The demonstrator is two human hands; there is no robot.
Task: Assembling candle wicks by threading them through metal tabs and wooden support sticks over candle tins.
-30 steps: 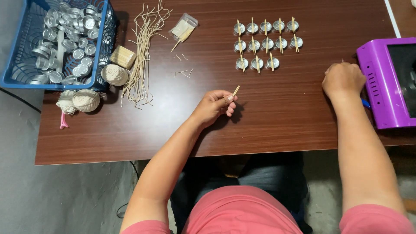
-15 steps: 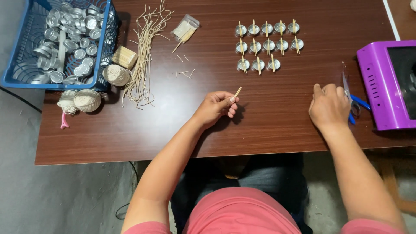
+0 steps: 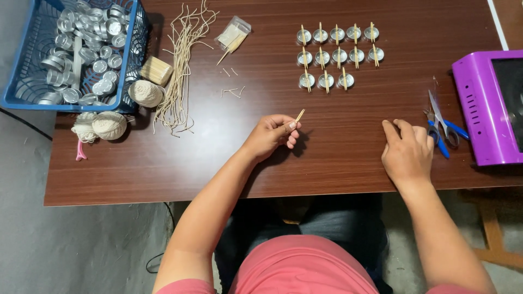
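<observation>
Here the left hand point(image 3: 269, 136) pinches a thin wooden stick point(image 3: 299, 115), its long axis tilted up and right. The right hand point(image 3: 406, 152) lies flat, empty, fingers loosely spread, just left of blue-handled scissors point(image 3: 442, 122).

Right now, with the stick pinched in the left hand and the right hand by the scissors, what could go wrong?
1. The scissors lie with blades open beside the right hand; a blind grab could nick a finger.
2. The left hand pinches the thin stick only at its end; it may slip or snap.
3. Sticks rest loosely across the cups; a sweeping arm could knock them off.
</observation>
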